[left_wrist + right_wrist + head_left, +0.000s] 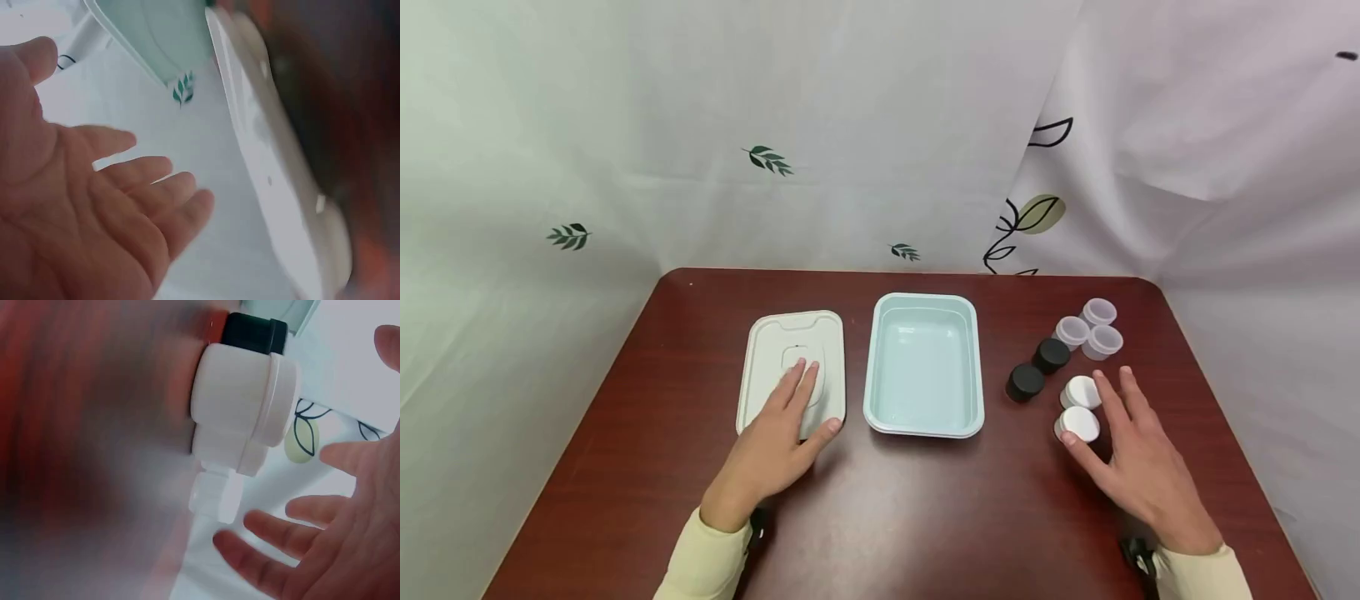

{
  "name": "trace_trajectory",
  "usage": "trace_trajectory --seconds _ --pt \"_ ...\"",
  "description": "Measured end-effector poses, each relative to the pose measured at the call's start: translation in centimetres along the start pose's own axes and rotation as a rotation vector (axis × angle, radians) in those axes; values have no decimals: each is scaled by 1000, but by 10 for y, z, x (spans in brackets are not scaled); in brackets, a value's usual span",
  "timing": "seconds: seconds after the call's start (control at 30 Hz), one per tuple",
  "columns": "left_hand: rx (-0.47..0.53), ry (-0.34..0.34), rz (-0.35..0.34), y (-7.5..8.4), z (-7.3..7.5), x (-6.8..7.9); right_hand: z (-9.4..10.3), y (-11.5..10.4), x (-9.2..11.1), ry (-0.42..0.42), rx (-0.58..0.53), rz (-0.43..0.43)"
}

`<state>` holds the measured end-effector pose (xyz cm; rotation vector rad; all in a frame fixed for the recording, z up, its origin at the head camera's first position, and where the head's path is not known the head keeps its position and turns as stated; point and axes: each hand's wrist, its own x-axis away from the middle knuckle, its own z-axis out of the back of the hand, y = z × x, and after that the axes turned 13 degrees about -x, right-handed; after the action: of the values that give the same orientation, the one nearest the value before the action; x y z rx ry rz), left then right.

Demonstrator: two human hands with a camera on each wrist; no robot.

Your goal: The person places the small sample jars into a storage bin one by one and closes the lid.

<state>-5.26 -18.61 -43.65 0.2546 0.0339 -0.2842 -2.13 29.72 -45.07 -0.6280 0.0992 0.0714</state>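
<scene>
My left hand (771, 450) is held above the near part of a white rectangular lid (767, 342), fingers spread and holding nothing. In the left wrist view a gap shows between the fingers and the lid (256, 144). Over on the right, my right hand (1142, 458) hovers beside two white-capped jars (1078, 423), its fingers extended and its palm bare. The right wrist view shows those white jars (234, 394) apart from the fingers. Between the hands stands a pale blue rectangular tub (925, 429), open at the top.
Two black-capped jars (1025, 382) stand right of the tub, and three translucent jars (1099, 313) sit behind them. A dark red-brown table (887, 517) carries everything. White patterned cloth (850, 125) hangs behind the table and along its sides.
</scene>
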Motion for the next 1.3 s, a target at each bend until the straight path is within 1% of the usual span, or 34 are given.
trace_trajectory --seconds 0.07,0.2,0.3,0.37,0.43,0.57,0.67,0.73,0.9,1.03,1.13,1.3 --pt "79 17 -17 3 -4 -2 0 -1 1 10 -49 -1" --pt "229 80 -42 9 -10 -5 -1 0 3 56 -119 28" --pt "358 114 -42 14 -14 -7 -3 1 4 96 -161 52" --pt "452 122 -27 17 -16 -8 -4 1 4 121 -184 63" --pt "537 122 3 20 -19 -10 -6 1 4 148 -219 71" --pt "689 102 70 24 -25 -12 -12 1 5 205 -279 85" --pt "778 81 101 25 -29 -14 -17 1 6 239 -310 92" --pt "832 69 110 26 -31 -15 -20 1 6 252 -318 83" --pt "947 52 131 30 -35 -18 -28 -2 8 290 -334 26" --pt "1040 12 152 33 -39 -20 -32 -7 9 324 -387 -55" --pt "1110 -21 166 35 -41 -22 -36 -12 10 339 -481 -138" --pt "1184 -58 183 39 -45 -24 -44 -16 11 367 -672 -271"
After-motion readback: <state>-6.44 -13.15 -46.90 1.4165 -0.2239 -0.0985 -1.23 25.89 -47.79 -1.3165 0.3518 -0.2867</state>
